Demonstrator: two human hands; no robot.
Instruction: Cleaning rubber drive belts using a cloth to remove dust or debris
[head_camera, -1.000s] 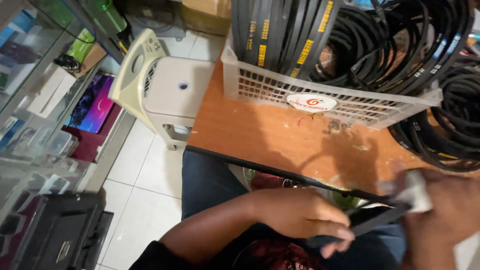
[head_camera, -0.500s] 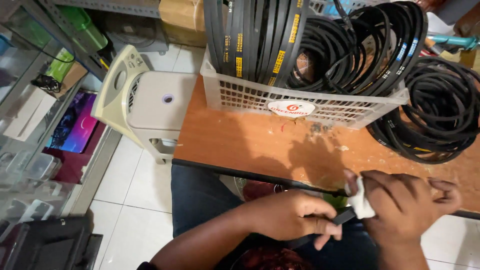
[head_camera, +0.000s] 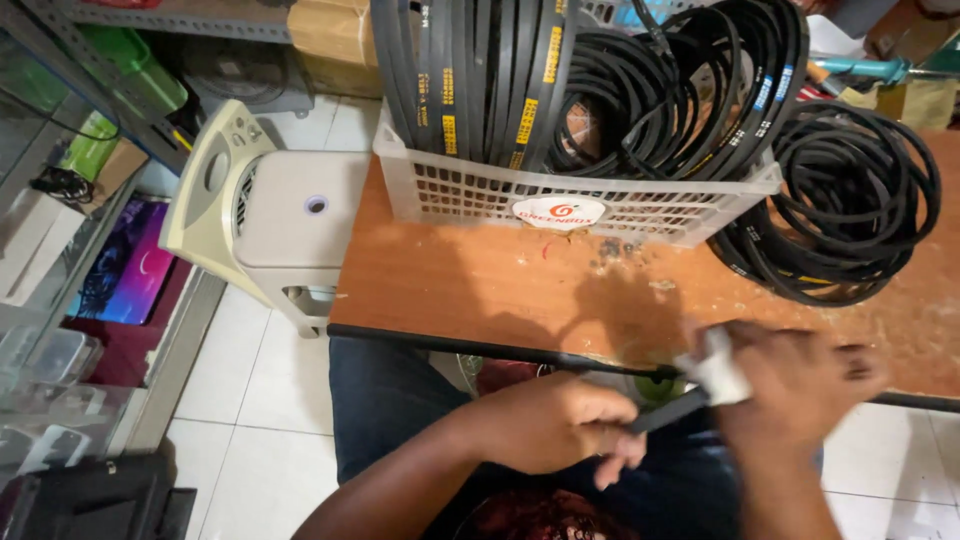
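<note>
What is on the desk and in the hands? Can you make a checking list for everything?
Surface: orange-brown wooden table, scuffed, with small specks near the basket.
Job's things: a dark belt strip runs between both hands; a small white piece sits against it at the right hand.
Clutter: white plastic basket stuffed with upright black rubber belts; a loose coil of black belts lies to the right of the basket.
Grippers: left hand closed on the strip; right hand blurred, holding the white piece.
Cables: nothing seen, besides a dark tangle on the left shelf.
Surroundings: pale plastic stool, white floor tiles, glass shelving at left, cardboard box.
</note>
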